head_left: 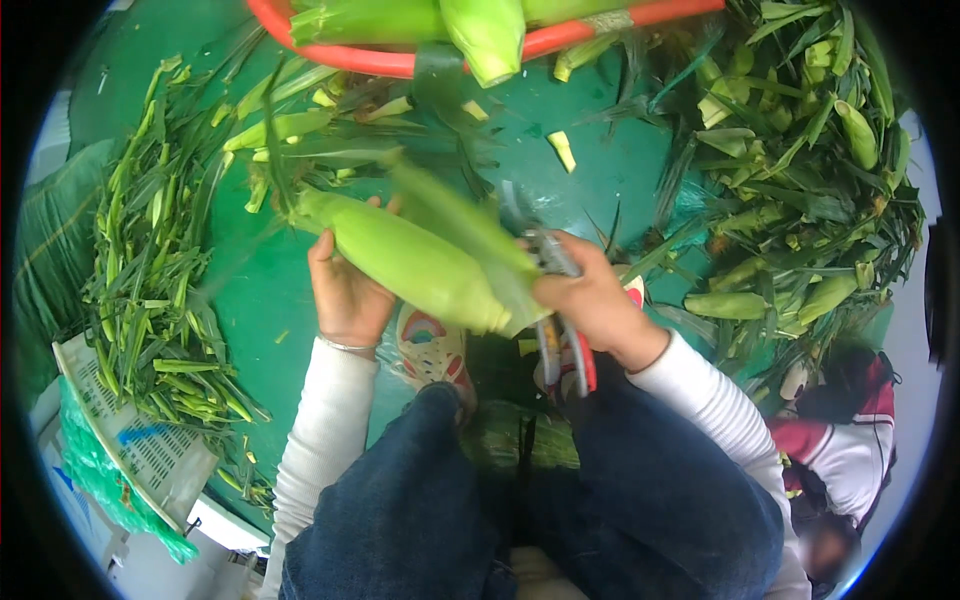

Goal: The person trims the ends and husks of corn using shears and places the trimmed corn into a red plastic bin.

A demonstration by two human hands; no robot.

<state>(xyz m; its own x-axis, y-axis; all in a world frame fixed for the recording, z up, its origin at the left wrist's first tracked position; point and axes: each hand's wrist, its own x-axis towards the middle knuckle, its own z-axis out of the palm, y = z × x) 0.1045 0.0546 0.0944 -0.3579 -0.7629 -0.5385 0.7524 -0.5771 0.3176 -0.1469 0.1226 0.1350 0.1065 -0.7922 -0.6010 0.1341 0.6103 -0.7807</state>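
Note:
An ear of corn (pixel 395 250) in its green husk lies across my left hand (pixel 345 290), whose fingers and thumb hold it from beneath and at one side. Its tip points up and left, while the thick stalk end faces my right hand (pixel 600 300). That hand is closed round a pair of pruning shears (pixel 556 252), with grey blades above the fist and handles with red below it. Between its fingers and the corn, a loose husk leaf (pixel 460 215) stands away from the ear, smeared by motion; its lower end is pinched at the right hand.
A red-rimmed basket (pixel 380 62) holding unpeeled corn stands at the far edge. Heaps of stripped husks (pixel 790 190) cover the right side, and more leaves (pixel 150 270) the left. A beige slatted crate (pixel 130 410) sits at lower left. Another person (pixel 845 440) is at lower right.

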